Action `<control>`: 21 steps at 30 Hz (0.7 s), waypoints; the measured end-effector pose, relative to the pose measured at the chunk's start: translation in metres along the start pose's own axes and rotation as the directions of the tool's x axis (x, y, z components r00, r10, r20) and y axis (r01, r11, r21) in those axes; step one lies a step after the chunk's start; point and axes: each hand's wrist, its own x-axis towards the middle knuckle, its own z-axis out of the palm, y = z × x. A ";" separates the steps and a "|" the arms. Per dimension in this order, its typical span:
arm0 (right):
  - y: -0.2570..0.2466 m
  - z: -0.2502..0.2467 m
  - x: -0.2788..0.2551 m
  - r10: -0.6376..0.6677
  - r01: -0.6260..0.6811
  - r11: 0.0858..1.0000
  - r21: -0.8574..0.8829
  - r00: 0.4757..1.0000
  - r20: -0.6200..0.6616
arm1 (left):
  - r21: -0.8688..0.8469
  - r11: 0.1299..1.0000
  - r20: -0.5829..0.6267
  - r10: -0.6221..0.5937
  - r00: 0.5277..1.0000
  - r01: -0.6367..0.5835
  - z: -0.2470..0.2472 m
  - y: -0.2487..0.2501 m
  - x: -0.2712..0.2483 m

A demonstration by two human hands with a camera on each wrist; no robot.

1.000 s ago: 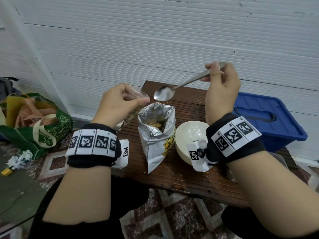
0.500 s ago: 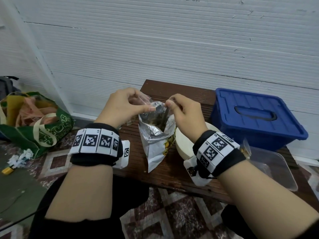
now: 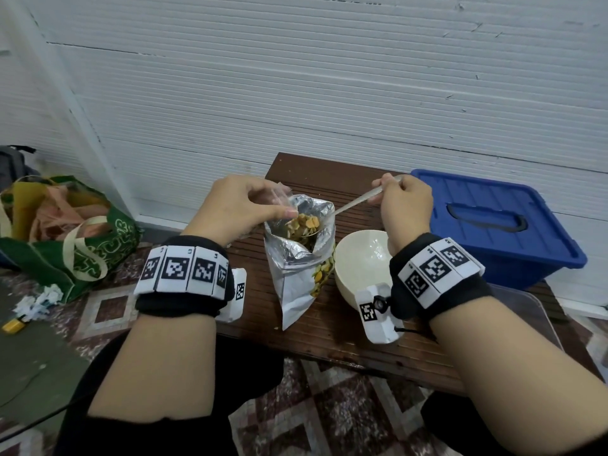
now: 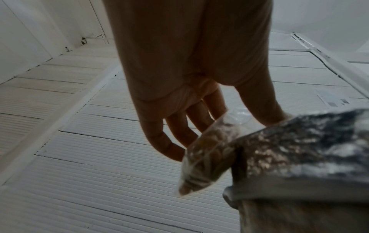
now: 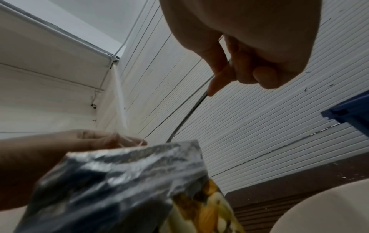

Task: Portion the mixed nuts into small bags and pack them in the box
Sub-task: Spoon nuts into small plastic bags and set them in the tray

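Observation:
A silver foil bag of mixed nuts [image 3: 297, 258] stands open on the brown wooden table [image 3: 345, 337]. My right hand [image 3: 403, 205] grips a metal spoon [image 3: 355, 204] by its handle; the bowl of the spoon, heaped with nuts [image 3: 304, 222], is at the foil bag's mouth. My left hand [image 3: 243, 209] pinches a small clear plastic bag [image 4: 207, 151] by its top edge, right beside the foil bag [image 4: 299, 151]. The small bag holds some nuts. In the right wrist view the spoon handle [image 5: 189, 113] runs down behind the foil bag [image 5: 119, 181].
A cream bowl [image 3: 362, 261] sits right of the foil bag. A blue lidded box [image 3: 493, 225] stands at the table's right end, with a clear plastic tray [image 3: 526, 311] in front of it. A green shopping bag [image 3: 65, 235] is on the floor to the left.
The right hand dipped the empty spoon into the foil bag and has now lifted it out loaded with nuts, beside the small bag. The left hand has stayed in place.

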 end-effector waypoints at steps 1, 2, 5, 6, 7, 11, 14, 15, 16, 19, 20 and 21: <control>-0.002 -0.003 0.002 0.012 -0.012 1.000 0.007 1.000 -0.013 | -0.008 1.000 0.007 -0.006 1.000 0.006 0.000 0.000 0.000; -0.004 -0.006 0.004 0.021 -0.021 1.000 0.008 1.000 -0.022 | -0.017 1.000 0.011 -0.016 1.000 0.016 0.000 0.001 -0.001; -0.013 -0.013 0.011 0.017 -0.016 1.000 0.018 0.998 -0.063 | -0.026 0.999 0.026 -0.022 0.999 0.023 0.002 0.005 -0.004; -0.016 -0.014 0.013 0.010 -0.009 1.000 0.022 0.997 -0.076 | -0.027 0.999 0.030 -0.018 0.999 0.018 0.002 0.005 -0.004; -0.019 -0.014 0.014 0.007 -0.005 1.000 0.031 0.996 -0.087 | -0.028 0.999 0.031 -0.017 0.999 0.018 0.002 0.005 -0.003; -0.028 -0.009 0.015 -0.019 0.023 0.998 0.054 0.997 -0.075 | 0.002 1.000 0.049 0.003 0.999 -0.003 0.001 0.003 0.001; -0.033 -0.003 0.010 -0.064 0.064 0.998 -0.002 0.997 -0.038 | 0.037 0.999 0.046 0.005 0.999 -0.006 0.003 0.004 0.001; -0.034 0.000 0.008 -0.079 0.079 0.997 -0.021 0.996 -0.030 | 0.052 0.999 0.041 0.008 0.999 -0.010 0.004 0.005 0.002; -0.035 0.003 0.007 -0.096 0.095 0.995 -0.033 0.995 -0.024 | 0.066 0.998 0.033 0.013 0.999 -0.015 0.005 0.005 0.002; -0.039 0.009 0.003 -0.130 0.130 0.991 -0.038 0.992 -0.002 | 0.083 0.996 0.005 0.022 1.000 -0.022 0.008 0.003 0.003; -0.040 0.011 0.002 -0.133 0.133 0.990 -0.040 0.991 0.003 | 0.088 0.996 0.000 0.028 1.000 -0.028 0.009 0.004 0.003; -0.041 0.012 0.001 -0.134 0.135 0.990 -0.041 0.991 0.010 | 0.091 0.995 -0.001 0.035 0.999 -0.035 0.010 0.004 0.003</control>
